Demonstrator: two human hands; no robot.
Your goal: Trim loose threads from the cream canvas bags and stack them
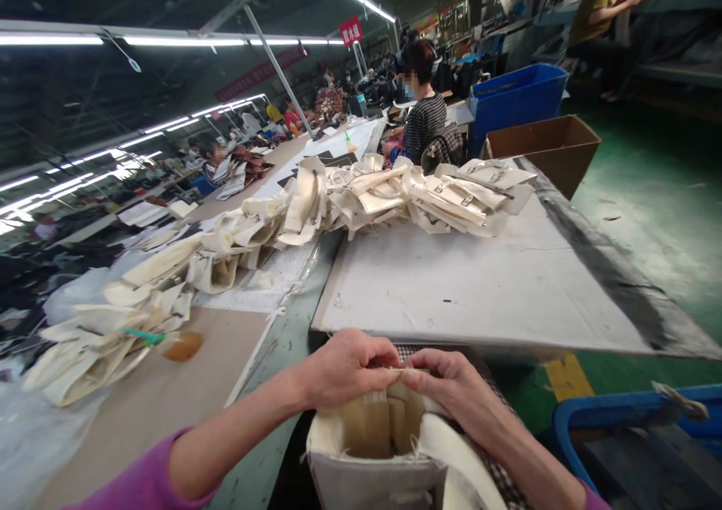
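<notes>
Two bare hands met just below the centre of the frame, left hand [348, 371] and right hand [445, 378] coming in from their own sides. Cream fabric bag [375, 484] stood mouth-up beneath them, bottom centre; opening wider left to right than front to back. Its base ran out of frame, so overall long axis could not be told. Both hands were over the far side of the mouth, neither clearly nearer. Fingers of each were closed in a thumb-and-forefinger pinch, tips almost together, on a thin pale edge [402, 369]; whether rim or separate strip, unclear. A wide strap [458, 453] drooped at the mouth's right. Similar cream pieces [383, 190] lay heaped on the white-topped desk [468, 292], well apart.
</notes>
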